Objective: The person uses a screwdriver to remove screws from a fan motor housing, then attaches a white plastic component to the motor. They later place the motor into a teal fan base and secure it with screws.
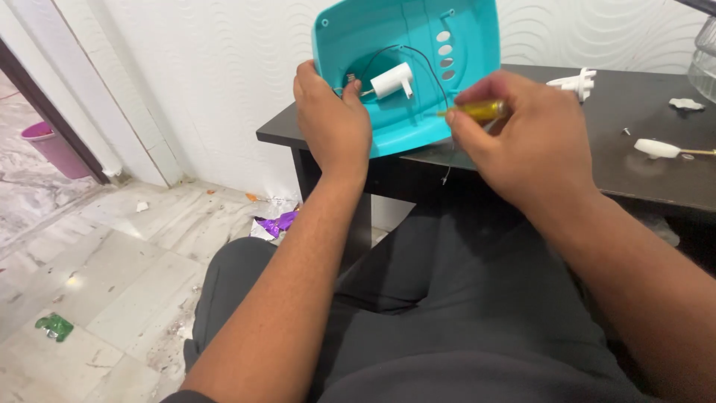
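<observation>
Shell [406, 67], teal and hollow side toward the camera, stands tilted above the table [641, 160] edge, its left rim clamped in the left hand [332, 119]. Right hand [522, 142] pinches a yellow screwdriver [477, 112], shaft lying level, tip pointing left into the shell near the white part [391, 80].

Home room, marble tile floor [112, 276] lower left, textured white wall [224, 67] top, dark table [641, 149] right, pink bucket [52, 145] far left

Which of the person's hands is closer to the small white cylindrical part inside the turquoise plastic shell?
Left. The left hand grips the shell just beside the white cylindrical part; the right hand, holding a yellow-handled screwdriver, is farther off.
</observation>
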